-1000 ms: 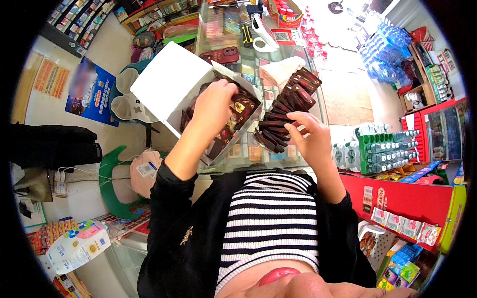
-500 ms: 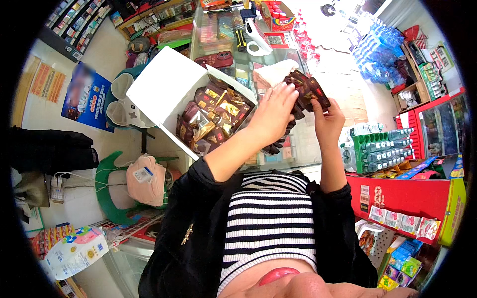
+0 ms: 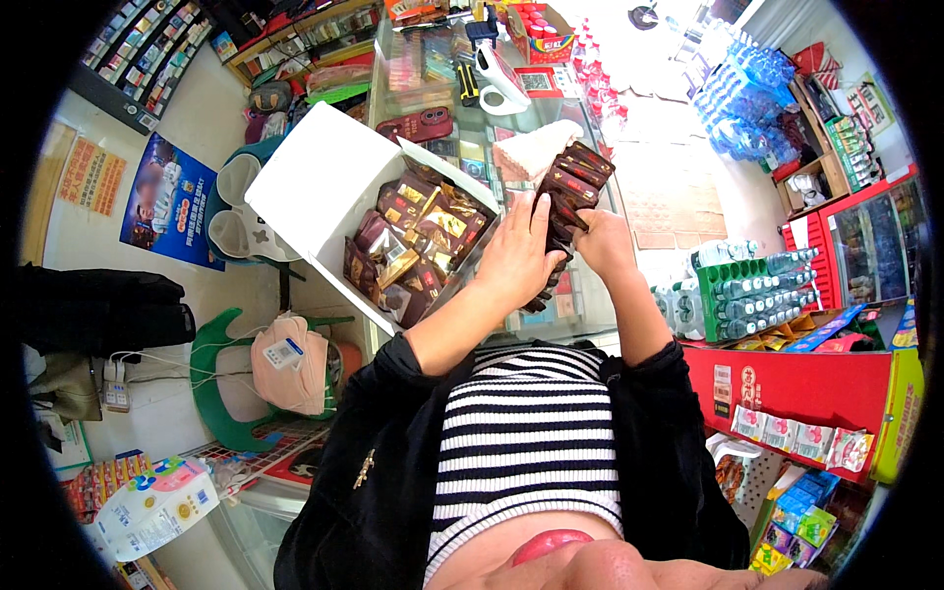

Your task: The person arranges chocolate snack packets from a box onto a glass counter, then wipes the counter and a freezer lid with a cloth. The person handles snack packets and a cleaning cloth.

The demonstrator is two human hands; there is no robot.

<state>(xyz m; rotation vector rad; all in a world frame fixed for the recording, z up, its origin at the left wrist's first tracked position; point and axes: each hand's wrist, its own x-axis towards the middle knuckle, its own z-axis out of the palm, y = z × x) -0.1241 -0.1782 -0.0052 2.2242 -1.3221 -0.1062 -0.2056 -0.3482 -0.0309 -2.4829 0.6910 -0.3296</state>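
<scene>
A row of dark brown packets [image 3: 575, 182] stands packed on the glass counter in front of me. My left hand [image 3: 516, 241] lies along the row's left side, fingers stretched out against the packets. On the other side, my right hand [image 3: 602, 241] has its fingers closed on a brown packet within the row; its fingertips are partly hidden. Just left of my left hand sits an open white box [image 3: 329, 167] with its lid flap raised. Many brown and gold packets [image 3: 423, 231] lie loosely inside it.
Beyond the row lie a pale cloth [image 3: 526, 147], a white handheld scanner [image 3: 501, 84] and a dark red phone case [image 3: 418, 125]. A peach-backed chair [image 3: 290, 364] is at the left. Bottles in a green crate [image 3: 733, 300] and a red display case [image 3: 796, 393] are at the right.
My right hand has moved left and nearer the middle of the row; the packet it held tilted out at the right now sits among the others. My left hand has shifted slightly left and down.
</scene>
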